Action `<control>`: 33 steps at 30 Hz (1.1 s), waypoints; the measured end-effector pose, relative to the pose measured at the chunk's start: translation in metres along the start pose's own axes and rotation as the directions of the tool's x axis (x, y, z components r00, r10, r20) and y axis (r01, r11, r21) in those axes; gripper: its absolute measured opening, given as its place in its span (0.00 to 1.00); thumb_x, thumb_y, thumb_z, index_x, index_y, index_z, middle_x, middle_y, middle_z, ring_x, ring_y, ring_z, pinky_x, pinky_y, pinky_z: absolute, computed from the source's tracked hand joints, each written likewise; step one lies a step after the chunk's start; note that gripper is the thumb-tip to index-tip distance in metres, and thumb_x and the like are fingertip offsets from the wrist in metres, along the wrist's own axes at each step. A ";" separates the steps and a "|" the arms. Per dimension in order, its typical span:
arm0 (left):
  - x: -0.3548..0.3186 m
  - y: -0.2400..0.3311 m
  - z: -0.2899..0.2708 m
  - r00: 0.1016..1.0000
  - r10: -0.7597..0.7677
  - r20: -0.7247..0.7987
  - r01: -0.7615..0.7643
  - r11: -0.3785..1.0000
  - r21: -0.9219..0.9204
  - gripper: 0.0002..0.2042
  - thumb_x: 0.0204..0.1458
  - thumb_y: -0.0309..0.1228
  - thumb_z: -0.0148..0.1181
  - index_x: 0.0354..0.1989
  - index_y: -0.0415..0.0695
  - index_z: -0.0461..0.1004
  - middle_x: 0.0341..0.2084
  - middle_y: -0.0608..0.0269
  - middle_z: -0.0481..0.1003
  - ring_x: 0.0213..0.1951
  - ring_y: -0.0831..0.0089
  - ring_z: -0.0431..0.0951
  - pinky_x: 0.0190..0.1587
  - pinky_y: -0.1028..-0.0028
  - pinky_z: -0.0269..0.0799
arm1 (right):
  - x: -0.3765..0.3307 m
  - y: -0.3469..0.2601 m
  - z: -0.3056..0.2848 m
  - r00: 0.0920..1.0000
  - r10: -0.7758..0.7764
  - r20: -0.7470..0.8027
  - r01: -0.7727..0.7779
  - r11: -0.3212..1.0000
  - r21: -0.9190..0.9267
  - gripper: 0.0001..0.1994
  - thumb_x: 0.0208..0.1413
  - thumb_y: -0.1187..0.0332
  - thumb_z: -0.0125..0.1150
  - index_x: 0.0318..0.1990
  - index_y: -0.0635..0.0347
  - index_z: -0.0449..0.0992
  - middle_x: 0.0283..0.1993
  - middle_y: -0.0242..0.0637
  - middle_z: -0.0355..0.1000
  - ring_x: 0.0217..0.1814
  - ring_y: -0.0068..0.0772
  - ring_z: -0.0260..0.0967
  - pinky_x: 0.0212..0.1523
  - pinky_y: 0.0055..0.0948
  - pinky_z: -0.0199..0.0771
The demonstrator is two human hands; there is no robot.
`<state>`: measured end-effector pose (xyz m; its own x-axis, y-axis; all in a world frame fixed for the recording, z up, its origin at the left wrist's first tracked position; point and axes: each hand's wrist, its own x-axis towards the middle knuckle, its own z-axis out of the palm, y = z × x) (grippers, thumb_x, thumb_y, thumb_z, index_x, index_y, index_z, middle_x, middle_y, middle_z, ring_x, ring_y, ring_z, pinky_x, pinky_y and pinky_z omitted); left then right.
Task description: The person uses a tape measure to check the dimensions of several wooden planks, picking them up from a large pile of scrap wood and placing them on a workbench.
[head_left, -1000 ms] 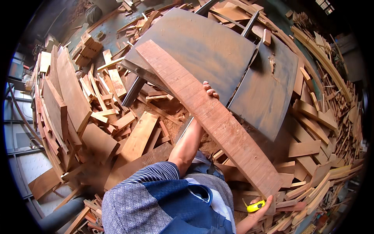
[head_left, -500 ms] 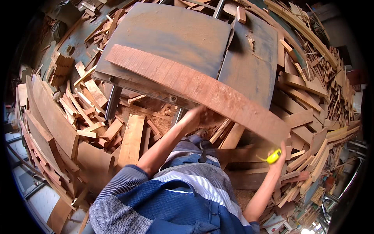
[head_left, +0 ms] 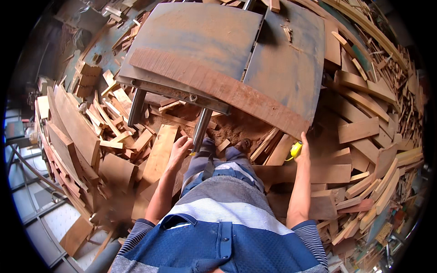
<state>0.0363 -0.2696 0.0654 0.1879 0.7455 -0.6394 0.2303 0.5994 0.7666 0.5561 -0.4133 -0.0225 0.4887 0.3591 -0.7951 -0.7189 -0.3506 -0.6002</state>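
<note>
A long reddish wooden board [head_left: 218, 86] lies along the near edge of the dusty metal machine table [head_left: 205, 34], its right end reaching past the table's near corner. My right hand [head_left: 304, 152] is closed around a yellow tape measure [head_left: 295, 149], with the fingertips up at the board's right end. My left hand [head_left: 180, 150] hangs below the table, beside a metal leg, apart from the board. Its fingers are curled, and a small yellow bit shows by them, too small to name.
Stacked planks and offcuts [head_left: 116, 113] crowd the left side. More boards [head_left: 359, 129] and a heap of thin strips [head_left: 400, 91] fill the right. A metal table leg [head_left: 201, 129] stands before my legs, with sawdust [head_left: 232, 123] on the floor behind it.
My left hand has come away from beneath the board and moved down and left. The board now sits lower and flatter on the table. My right hand has shifted left and up with the tape measure.
</note>
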 end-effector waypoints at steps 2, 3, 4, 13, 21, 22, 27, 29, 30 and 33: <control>0.003 -0.003 0.008 0.995 0.044 0.094 -0.049 0.997 0.054 0.12 0.63 0.42 0.60 0.39 0.45 0.74 0.35 0.69 0.76 0.37 0.80 0.76 0.39 0.76 0.71 | -0.012 0.006 -0.001 0.989 -0.114 -0.096 0.118 0.992 0.045 0.22 0.53 0.45 0.73 0.43 0.50 0.76 0.29 0.32 0.74 0.25 0.29 0.73 0.24 0.31 0.74; 0.009 -0.005 0.019 0.992 0.065 0.111 -0.068 0.997 0.029 0.13 0.62 0.38 0.62 0.46 0.41 0.75 0.39 0.68 0.77 0.39 0.80 0.77 0.41 0.77 0.72 | -0.022 0.013 -0.003 0.961 -0.191 -0.198 0.196 0.981 0.004 0.23 0.57 0.47 0.70 0.49 0.53 0.75 0.30 0.35 0.76 0.25 0.28 0.73 0.26 0.29 0.74; 0.008 0.005 0.035 0.986 0.070 0.151 -0.077 0.996 0.038 0.15 0.62 0.36 0.64 0.51 0.39 0.74 0.41 0.67 0.78 0.41 0.80 0.77 0.43 0.77 0.73 | -0.037 0.018 -0.003 0.981 -0.138 -0.134 0.142 0.990 0.021 0.24 0.58 0.47 0.68 0.53 0.54 0.74 0.31 0.37 0.77 0.25 0.28 0.74 0.25 0.28 0.74; 0.028 0.077 0.150 0.432 -0.013 0.902 -0.436 0.872 0.221 0.19 0.65 0.37 0.61 0.57 0.35 0.74 0.46 0.54 0.81 0.49 0.73 0.77 0.53 0.71 0.73 | -0.178 0.061 0.134 0.767 -0.025 0.642 0.370 0.835 -0.409 0.43 0.66 0.35 0.46 0.75 0.61 0.53 0.79 0.54 0.49 0.82 0.45 0.43 0.77 0.38 0.46; 0.038 0.074 0.119 0.362 -0.177 0.915 -0.402 0.856 0.325 0.19 0.62 0.38 0.65 0.53 0.35 0.76 0.39 0.60 0.82 0.40 0.76 0.78 0.44 0.71 0.76 | -0.202 0.101 0.157 0.802 -0.010 0.597 0.368 0.796 -0.481 0.49 0.63 0.29 0.44 0.77 0.63 0.48 0.78 0.55 0.50 0.82 0.46 0.44 0.77 0.39 0.48; 0.038 0.074 0.117 0.371 -0.135 0.919 -0.421 0.858 0.295 0.16 0.61 0.36 0.66 0.48 0.35 0.78 0.36 0.62 0.82 0.38 0.79 0.78 0.41 0.73 0.76 | -0.206 0.100 0.158 0.794 -0.020 0.608 0.363 0.817 -0.447 0.47 0.64 0.33 0.48 0.76 0.64 0.50 0.76 0.54 0.53 0.79 0.45 0.49 0.75 0.37 0.51; 0.059 0.086 0.101 0.559 0.013 0.829 -0.279 0.944 0.174 0.08 0.59 0.30 0.67 0.39 0.38 0.81 0.27 0.68 0.77 0.31 0.81 0.76 0.35 0.76 0.74 | -0.203 0.085 0.121 0.807 -0.009 0.590 0.246 0.914 -0.323 0.26 0.58 0.63 0.66 0.62 0.65 0.71 0.52 0.41 0.75 0.55 0.30 0.73 0.58 0.29 0.71; 0.088 0.098 0.088 0.710 0.151 0.688 -0.291 0.952 0.090 0.07 0.59 0.30 0.67 0.37 0.38 0.81 0.26 0.68 0.77 0.30 0.80 0.76 0.34 0.77 0.74 | -0.196 0.066 0.093 0.868 -0.105 0.485 0.307 0.882 -0.358 0.19 0.56 0.63 0.68 0.52 0.63 0.78 0.43 0.34 0.79 0.44 0.23 0.75 0.49 0.25 0.75; 0.104 0.105 0.079 0.792 0.159 0.589 -0.254 0.964 0.081 0.07 0.59 0.30 0.67 0.37 0.39 0.81 0.27 0.68 0.78 0.30 0.80 0.76 0.33 0.77 0.74 | -0.189 0.057 0.078 0.882 -0.208 0.422 0.385 0.834 -0.395 0.16 0.55 0.64 0.69 0.48 0.62 0.80 0.40 0.31 0.79 0.41 0.20 0.74 0.45 0.22 0.74; 0.164 0.112 0.064 0.934 0.230 0.273 -0.280 0.946 0.163 0.08 0.58 0.32 0.68 0.35 0.39 0.80 0.27 0.67 0.78 0.29 0.81 0.76 0.31 0.80 0.72 | -0.142 0.029 0.014 0.914 -0.383 0.135 0.391 0.740 -0.547 0.08 0.54 0.67 0.69 0.37 0.62 0.82 0.23 0.25 0.72 0.19 0.14 0.64 0.19 0.22 0.60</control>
<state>0.1537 -0.0986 0.0423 0.4888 0.7548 -0.4373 0.3205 0.3108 0.8948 0.4584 -0.4624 0.0744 0.6550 0.5794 -0.4850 -0.0705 -0.5922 -0.8027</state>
